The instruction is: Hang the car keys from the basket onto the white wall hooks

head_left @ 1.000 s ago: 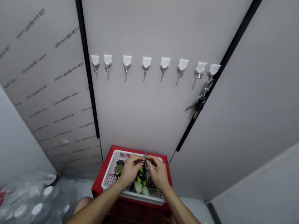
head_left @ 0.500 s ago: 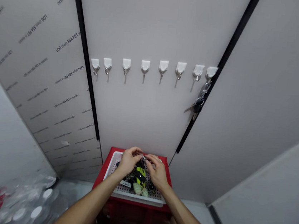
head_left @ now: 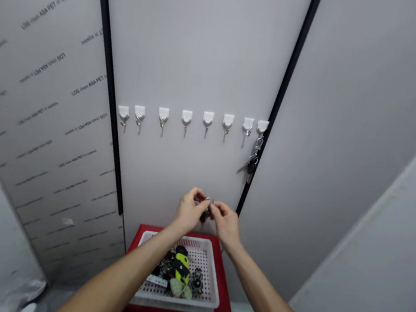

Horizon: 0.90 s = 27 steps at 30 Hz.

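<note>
My left hand (head_left: 188,211) and my right hand (head_left: 226,224) meet above the far edge of a white plastic basket (head_left: 215,282). Both pinch a bunch of keys (head_left: 203,217) by its metal ring, and a dark part dangles beneath the fingers. Fingertips cover most of the ring. In the basket lie several key rings and fobs: a yellow-and-black keychain (head_left: 182,267), pale green shell-like charms (head_left: 176,286), a white tag (head_left: 157,281) and a dark round fob (head_left: 197,282).
A red stand (head_left: 225,303) carries the basket against the grey wall panel. Several white hooks (head_left: 186,116) run in a row above; from the rightmost hook (head_left: 262,126) hangs another bunch of keys (head_left: 252,163). Clear plastic and a bottle cap (head_left: 29,309) sit at lower left.
Both hands have risen out of the basket with the keys, now held above its far edge. The view has shifted, so the hooks appear lower and further left.
</note>
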Each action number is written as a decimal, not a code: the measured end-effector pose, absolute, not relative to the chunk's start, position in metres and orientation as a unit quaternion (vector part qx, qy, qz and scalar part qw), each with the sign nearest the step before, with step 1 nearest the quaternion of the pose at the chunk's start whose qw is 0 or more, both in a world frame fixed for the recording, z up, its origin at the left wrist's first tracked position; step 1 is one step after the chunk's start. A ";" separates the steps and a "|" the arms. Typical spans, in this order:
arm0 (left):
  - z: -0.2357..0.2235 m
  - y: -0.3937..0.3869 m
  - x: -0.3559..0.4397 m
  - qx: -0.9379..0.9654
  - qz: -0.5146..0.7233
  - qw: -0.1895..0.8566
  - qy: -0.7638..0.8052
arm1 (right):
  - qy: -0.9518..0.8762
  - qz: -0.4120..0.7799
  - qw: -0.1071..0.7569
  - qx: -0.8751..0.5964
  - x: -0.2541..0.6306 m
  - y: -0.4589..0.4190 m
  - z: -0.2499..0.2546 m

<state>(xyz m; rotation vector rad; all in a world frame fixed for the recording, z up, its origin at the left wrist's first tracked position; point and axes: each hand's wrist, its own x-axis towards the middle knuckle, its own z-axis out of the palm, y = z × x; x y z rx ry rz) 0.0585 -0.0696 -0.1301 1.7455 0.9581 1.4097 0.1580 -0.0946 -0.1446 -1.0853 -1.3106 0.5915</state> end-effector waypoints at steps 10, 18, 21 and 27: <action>-0.023 -0.063 0.107 0.826 0.468 0.090 0.300 | -0.467 0.041 0.732 -0.495 0.213 -0.058 -0.019; 0.010 -0.053 0.120 0.835 0.417 0.014 0.358 | -0.491 -0.136 0.616 -0.601 0.219 -0.039 0.018; 0.002 -0.051 0.116 0.841 0.399 0.020 0.364 | -0.516 -0.148 0.564 -0.628 0.219 -0.039 0.011; -0.047 -0.052 0.086 0.825 0.408 0.104 0.376 | -0.532 -0.188 0.583 -0.585 0.212 -0.057 -0.016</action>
